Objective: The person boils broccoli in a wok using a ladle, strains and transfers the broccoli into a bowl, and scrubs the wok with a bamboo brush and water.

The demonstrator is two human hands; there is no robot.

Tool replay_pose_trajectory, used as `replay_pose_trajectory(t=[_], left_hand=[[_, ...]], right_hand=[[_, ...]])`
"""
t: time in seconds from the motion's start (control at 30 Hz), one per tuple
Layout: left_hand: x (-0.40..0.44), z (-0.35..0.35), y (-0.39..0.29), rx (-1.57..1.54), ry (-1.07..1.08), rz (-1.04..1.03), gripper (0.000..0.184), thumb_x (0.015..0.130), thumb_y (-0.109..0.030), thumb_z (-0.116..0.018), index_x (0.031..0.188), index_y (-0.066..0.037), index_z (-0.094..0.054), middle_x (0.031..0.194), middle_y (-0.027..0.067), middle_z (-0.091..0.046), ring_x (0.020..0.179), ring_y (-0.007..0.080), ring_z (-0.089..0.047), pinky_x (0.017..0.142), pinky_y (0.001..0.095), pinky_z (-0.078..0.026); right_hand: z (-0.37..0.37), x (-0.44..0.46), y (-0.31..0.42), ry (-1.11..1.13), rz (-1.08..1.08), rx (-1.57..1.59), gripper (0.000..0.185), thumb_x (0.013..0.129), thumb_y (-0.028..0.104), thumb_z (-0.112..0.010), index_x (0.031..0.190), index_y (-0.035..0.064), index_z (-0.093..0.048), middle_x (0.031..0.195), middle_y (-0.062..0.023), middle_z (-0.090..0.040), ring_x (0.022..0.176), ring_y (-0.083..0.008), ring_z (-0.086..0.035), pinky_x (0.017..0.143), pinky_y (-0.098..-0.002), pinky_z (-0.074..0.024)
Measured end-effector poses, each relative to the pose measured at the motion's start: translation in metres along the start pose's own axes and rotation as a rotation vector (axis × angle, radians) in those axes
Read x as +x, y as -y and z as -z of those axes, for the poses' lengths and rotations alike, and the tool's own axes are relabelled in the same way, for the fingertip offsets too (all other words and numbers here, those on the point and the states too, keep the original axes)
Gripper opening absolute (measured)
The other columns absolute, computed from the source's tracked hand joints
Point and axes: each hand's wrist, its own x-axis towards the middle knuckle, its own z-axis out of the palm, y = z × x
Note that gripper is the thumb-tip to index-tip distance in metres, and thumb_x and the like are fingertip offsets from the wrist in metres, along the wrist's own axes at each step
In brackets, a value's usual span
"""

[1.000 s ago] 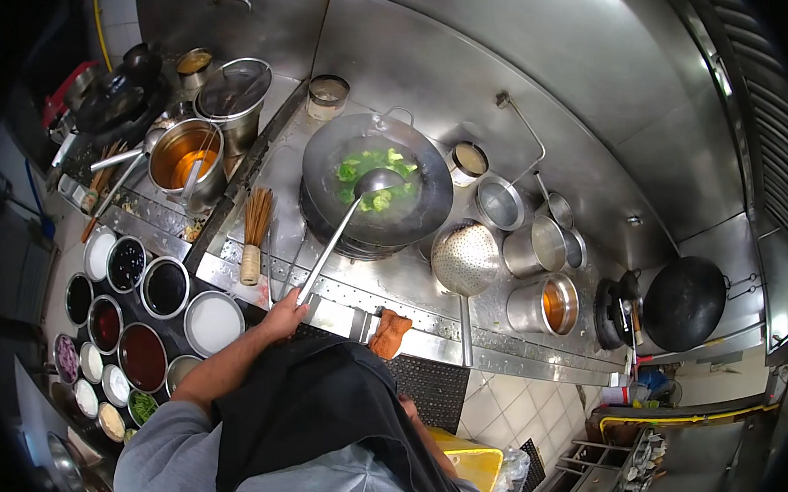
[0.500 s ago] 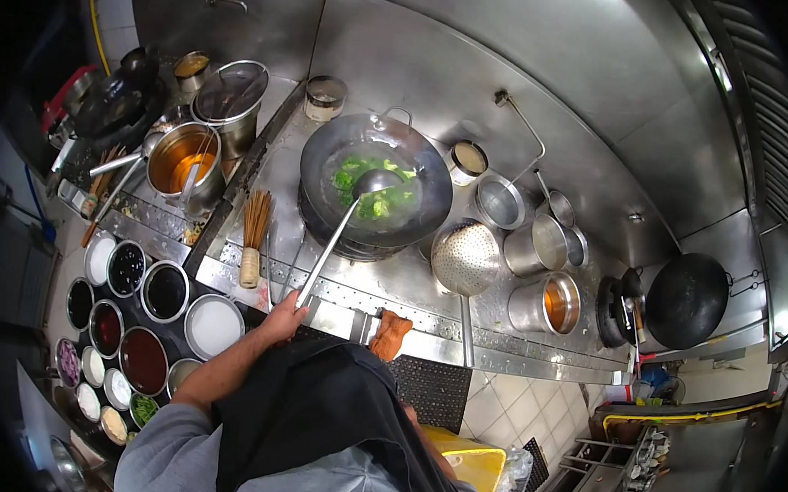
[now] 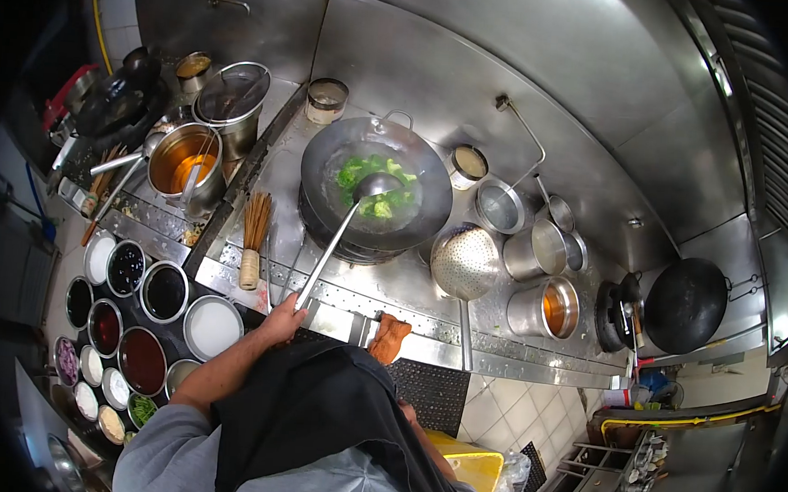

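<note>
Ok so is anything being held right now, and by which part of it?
The left hand holds the ladle near the free end of its long handle. Whether the right hand holds anything can't be told; the apron partly hides it.

I count at least two woks, one mid-frame (image 3: 430, 178), one at the right (image 3: 686, 304). Ladles at centre: one (image 3: 379, 185). Perforated skimmers, right of centre: one (image 3: 465, 261). Bristle brushes: two, left of centre (image 3: 254, 228) and far left (image 3: 104, 179). Pots of orange liquid: two, upper left (image 3: 206, 195) and right of centre (image 3: 524, 310). Orange cloths: one (image 3: 390, 339). Round containers (image 3: 176, 375), lower left: at least fourteen.
</note>
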Motion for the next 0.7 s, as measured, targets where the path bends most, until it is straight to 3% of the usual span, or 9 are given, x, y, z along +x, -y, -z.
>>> replay_pose_trajectory(t=[0.4,0.7], left_hand=[[0.003,0.001,0.003,-0.027,0.011,-0.005,0.042,0.103,-0.022,-0.057,0.140,-0.010,-0.041,0.066,0.0083,-0.057,0.047,0.0199,-0.057,0.043,0.0374,-0.049],[0.004,0.004,0.005,-0.006,0.016,0.003,0.040,0.103,-0.024,-0.056,0.137,-0.009,-0.042,0.065,0.0083,-0.057,0.046,0.0204,-0.057,0.042,0.0376,-0.049]], right_hand=[[0.005,-0.017,0.017,-0.025,-0.004,0.045,0.045,0.096,0.028,-0.062,0.134,0.0041,-0.064,0.128,-0.0152,-0.069,0.116,-0.0273,-0.067,0.098,-0.0358,-0.0518],[-0.002,0.008,-0.003,-0.004,-0.004,0.187,0.044,0.097,0.030,-0.063,0.133,0.0055,-0.066,0.120,-0.0116,-0.072,0.099,-0.0211,-0.069,0.086,-0.0355,-0.0548]])
